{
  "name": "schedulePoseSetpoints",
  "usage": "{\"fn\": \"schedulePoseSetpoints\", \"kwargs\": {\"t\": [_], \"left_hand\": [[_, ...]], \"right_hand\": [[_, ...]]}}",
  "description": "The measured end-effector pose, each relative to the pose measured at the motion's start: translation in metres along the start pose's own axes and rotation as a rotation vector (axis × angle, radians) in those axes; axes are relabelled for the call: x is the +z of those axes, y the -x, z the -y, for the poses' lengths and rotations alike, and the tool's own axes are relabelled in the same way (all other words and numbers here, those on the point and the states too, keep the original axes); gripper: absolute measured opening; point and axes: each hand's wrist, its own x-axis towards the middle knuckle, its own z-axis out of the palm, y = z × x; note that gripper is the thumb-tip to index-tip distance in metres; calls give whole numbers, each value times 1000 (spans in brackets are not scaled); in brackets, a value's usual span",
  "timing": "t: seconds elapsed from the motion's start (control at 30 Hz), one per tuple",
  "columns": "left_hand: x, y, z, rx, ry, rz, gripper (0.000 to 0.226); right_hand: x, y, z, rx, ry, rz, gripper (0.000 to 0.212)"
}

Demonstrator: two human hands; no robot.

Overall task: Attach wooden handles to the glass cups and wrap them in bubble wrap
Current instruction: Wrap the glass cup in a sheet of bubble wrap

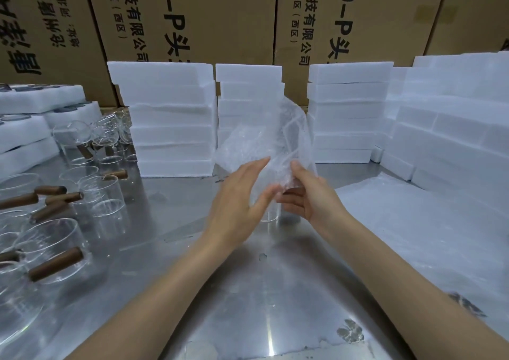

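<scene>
Right now we hold a glass cup (268, 213) above the metal table (248, 291), with a sheet of bubble wrap (264, 139) bunched over its upper part and standing up loosely above our hands. Only the bottom rim of the cup shows clearly below the wrap. Our left hand (239, 202) lies against the left side of the bundle with the fingers fairly straight, the fingertips touching the wrap. Our right hand (305, 194) is on the right side, its fingers curled round the wrapped cup and its thumb pressed into the plastic.

To our left on the table stand many more glass cups (107, 194), several with dark wooden handles (56, 263) already fitted and pointing various ways; a few lie near the edge of the view and look distorted. Farther back on the left are white foam trays (41, 98). Behind our hands rise stacks of white foam blocks (173, 117), with more stacked along the right side. A flat pile of bubble wrap sheets (413, 222) lies on the table to our right. Brown cardboard boxes (220, 15) with printed black characters form the wall at the back.
</scene>
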Motion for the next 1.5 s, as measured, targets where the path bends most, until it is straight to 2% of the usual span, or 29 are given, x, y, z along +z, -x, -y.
{"fn": "schedulePoseSetpoints", "kwargs": {"t": [0.1,0.2,0.37,0.5,0.57,0.63,0.77,0.87,0.93,1.0,1.1,1.13,1.2,1.27,1.37,1.5], "left_hand": [[-1,-1,6,-47,15,-7,35],[-5,-2,9,-95,42,-16,29],[-7,-1,4,-156,73,31,57],[-5,-1,4,-110,11,-11,34],[-6,-1,5,-111,21,-48,21],[-8,-1,6,-114,20,-100,15],[-13,-6,12,-168,24,-265,17],[-20,-12,17,-252,79,-429,23],[-25,-13,21,-295,122,-531,24],[-30,-14,25,-326,129,-582,25],[-30,-12,31,-322,34,-525,27],[-30,-11,32,-301,-26,-488,26],[-28,-8,35,-229,-154,-396,25],[-26,-6,39,-191,-206,-295,22],[-23,-3,45,-279,-196,-177,16],[-22,0,54,-397,-262,-41,9]], "right_hand": [[3,-1,-2,45,68,29,41],[4,-2,-3,84,106,51,47],[4,-3,-5,131,181,61,65],[4,-3,-6,168,319,112,90],[3,-2,-6,160,404,128,93],[2,-2,-6,155,435,135,93],[-1,-1,-5,116,518,173,80],[0,1,-3,-37,557,166,62],[0,2,-2,-193,556,90,53],[-4,0,0,-328,616,-57,44],[-12,-3,0,-394,939,-287,28],[-15,-5,-2,-379,1040,-302,26],[-17,-8,-7,-280,1140,-212,29],[-17,-9,-13,-176,1156,-89,33],[-17,-10,-12,-138,1117,-17,32],[-16,-7,0,-101,835,37,35]]}}
